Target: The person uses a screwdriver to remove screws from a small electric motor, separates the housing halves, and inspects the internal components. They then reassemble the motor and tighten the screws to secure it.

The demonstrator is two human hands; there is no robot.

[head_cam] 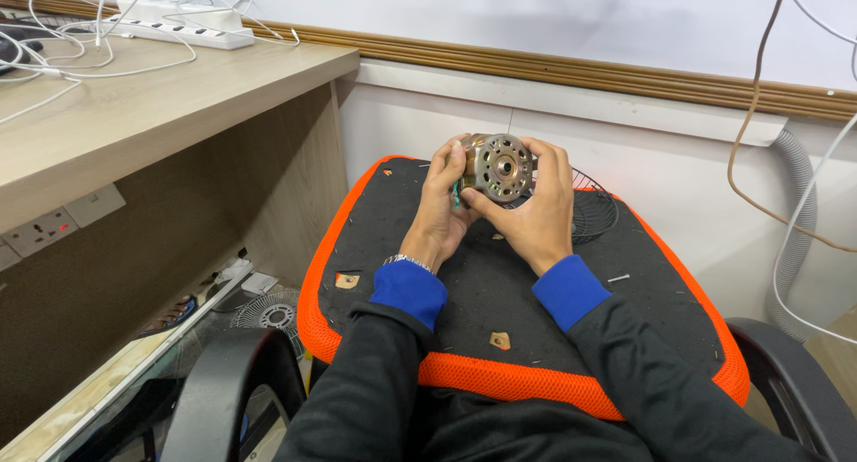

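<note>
The small round motor (496,167) is up in the air, just above the far end of the black cushion (500,292) with the orange edge. It is a metal thing with a round plate on its face, a ring of holes in the plate, and a little hub in the middle. A bit of green shows at its left side. Both hands are wrapped around the motor. The left hand (440,214) cups it from the left and from below, with the fingers curled over its rim. The right hand (536,210) grips it from the right, and its thumb lies across the lower part of the plate. So both hands are closed on the motor, and neither is spread flat. It looks like the person is turning the motor over and checking its face, or working at the plate with the thumbs; which of the two cannot be told. The next move would likely need a firm hold with one hand while the other hand works at the plate or the hub. Just behind the motor, on the cushion, lies a round wire fan guard (589,210). A little screw (619,278) lies to the right of the motor, nearer the person. To the left of the motor stands a wooden desk (170,96) with a white power strip (183,23) and white cables on it.
</note>
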